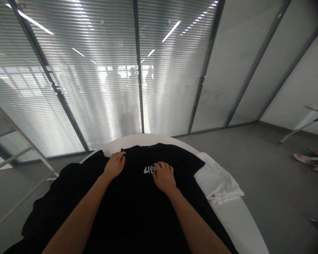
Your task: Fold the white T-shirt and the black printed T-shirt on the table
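Black T-shirt (145,197) lies spread over the round white worktop (243,218), running from the near edge of our view to its collar, which points away from us. Over its chest, our right hand (164,175) rests palm down with the grip open, holding nothing and partly covering the white lettering (148,170). Our left hand (115,164) touches the cloth near the left shoulder, its fingers loosely bent (whether that grip pinches any fabric, we cannot tell). To the left we see more black fabric (60,194), bunched and hanging over the edge; to the right, a folded white cloth (218,178) sits beside the sleeve. Farther out we have a pale metal frame (23,151) at left, shoes (305,159) on the grey floor (267,169) at right, and glass panels with blinds (169,88) beyond.
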The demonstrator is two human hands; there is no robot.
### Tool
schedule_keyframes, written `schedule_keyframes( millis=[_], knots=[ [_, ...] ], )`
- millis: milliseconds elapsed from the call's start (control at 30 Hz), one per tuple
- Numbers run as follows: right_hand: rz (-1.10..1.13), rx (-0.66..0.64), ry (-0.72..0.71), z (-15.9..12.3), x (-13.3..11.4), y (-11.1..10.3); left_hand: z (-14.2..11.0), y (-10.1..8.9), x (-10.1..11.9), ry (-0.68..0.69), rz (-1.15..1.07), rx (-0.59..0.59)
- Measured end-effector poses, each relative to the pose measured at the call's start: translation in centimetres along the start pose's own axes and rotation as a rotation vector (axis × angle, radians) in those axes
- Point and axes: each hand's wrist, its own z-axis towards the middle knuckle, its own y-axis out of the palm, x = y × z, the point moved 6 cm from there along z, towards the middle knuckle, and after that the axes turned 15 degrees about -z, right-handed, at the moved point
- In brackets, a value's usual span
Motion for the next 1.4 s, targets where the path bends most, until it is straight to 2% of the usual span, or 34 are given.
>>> schedule_keyframes(
  millis=[133,233,367,467,567,633,767,967,1100,1233,1400],
  knots=[
    [0.005,-0.001,0.004,0.0,0.0,0.0,-0.8,3.5,-2.2,-0.046,0.141,-0.251],
    [0.001,-0.007,0.006,0.0,0.0,-0.1,-1.1,3.8,-3.8,-0.097,0.177,-0.332],
    [-0.005,-0.021,0.003,0.0,-0.1,-0.2,-0.6,2.1,-4.5,-0.105,0.120,-0.317],
    [-0.001,-0.028,0.007,0.0,-0.1,-0.3,0.1,1.1,-3.3,-0.069,0.105,-0.175],
    [0.000,-0.018,0.004,0.0,-0.1,-0.3,0.2,1.4,-1.6,0.009,0.149,-0.043],
    [0.000,-0.016,0.001,0.0,-0.1,-0.2,0.0,2.7,-1.4,-0.003,0.169,-0.093],
    [0.009,-0.009,0.007,0.1,0.0,0.1,-0.4,4.7,-2.6,-0.116,0.182,-0.266],
    [0.009,0.007,0.000,0.1,0.0,0.3,-0.4,4.7,-3.1,-0.137,0.175,-0.278],
    [0.011,0.005,0.007,0.1,0.0,0.4,-0.8,3.5,-1.3,-0.096,0.216,-0.220],
    [0.030,0.008,0.008,0.1,0.1,0.4,-1.2,1.8,2.9,0.036,0.226,-0.186],
    [0.048,0.006,0.013,0.1,0.2,0.4,-2.4,1.4,7.7,0.077,0.140,-0.359]
  ],
)
